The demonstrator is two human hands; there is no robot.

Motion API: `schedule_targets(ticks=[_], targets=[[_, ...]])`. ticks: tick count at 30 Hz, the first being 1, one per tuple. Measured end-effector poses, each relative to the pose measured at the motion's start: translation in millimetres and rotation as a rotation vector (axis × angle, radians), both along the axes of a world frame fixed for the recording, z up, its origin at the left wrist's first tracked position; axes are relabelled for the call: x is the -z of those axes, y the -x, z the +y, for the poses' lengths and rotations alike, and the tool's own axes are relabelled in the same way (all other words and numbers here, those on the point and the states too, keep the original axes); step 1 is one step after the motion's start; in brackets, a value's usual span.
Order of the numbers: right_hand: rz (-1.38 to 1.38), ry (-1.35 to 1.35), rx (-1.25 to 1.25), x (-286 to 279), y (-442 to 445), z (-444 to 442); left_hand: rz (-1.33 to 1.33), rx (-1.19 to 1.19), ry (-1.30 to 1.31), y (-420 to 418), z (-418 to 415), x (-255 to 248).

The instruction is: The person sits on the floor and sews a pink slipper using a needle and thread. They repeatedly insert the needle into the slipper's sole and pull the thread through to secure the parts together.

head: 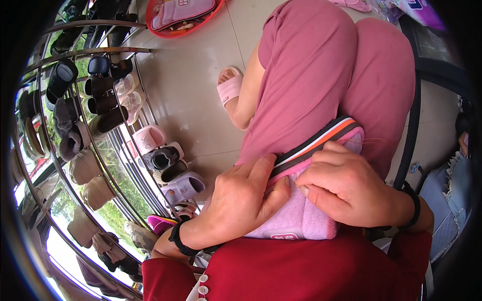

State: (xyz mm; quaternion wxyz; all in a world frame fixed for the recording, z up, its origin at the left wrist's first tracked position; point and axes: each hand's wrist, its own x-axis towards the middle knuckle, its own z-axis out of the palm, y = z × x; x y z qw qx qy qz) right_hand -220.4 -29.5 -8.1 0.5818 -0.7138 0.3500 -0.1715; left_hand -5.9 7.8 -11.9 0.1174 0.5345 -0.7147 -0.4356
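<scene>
On my lap lies a pink quilted cloth slipper [280, 224], its layered sole [320, 142] striped black, white, orange and dark brown. Pink stitching or trim runs along the seam between sole and upper. My left hand [244, 193] grips the slipper's side, fingers over the sole edge and thumb on the pink cloth. Close beside it, my right hand [342, 184] is curled on the upper with thumb and fingertips pinched at the cloth; whether a needle sits between them is hidden. Loose pink thread [371, 141] trails right from the slipper's far end.
A metal shoe rack [101, 173] with many shoes stands at my left, by a window. A red basket [180, 34] on the tiled floor [196, 98] holds another pink slipper piece [184, 13]. Dark frame bars [408, 143] and a light-blue cloth item [438, 210] are at the right.
</scene>
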Motion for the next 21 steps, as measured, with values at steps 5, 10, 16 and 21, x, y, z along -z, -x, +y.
schedule_targets(ticks=[5,10,16,21], targets=[[0.013,-0.001,0.01,-0.9,-1.3,0.8,0.002,-0.006,0.001,-0.1,0.3,0.3],[0.018,-0.001,0.009,-1.1,-1.7,0.9,0.007,-0.006,0.01,-0.5,0.6,1.1],[0.035,-0.003,0.012,-2.2,-3.0,0.6,0.007,-0.013,0.015,-0.3,1.2,1.8],[0.048,0.014,0.021,-1.3,-4.6,3.8,-0.02,-0.007,0.02,1.7,2.7,-0.4]])
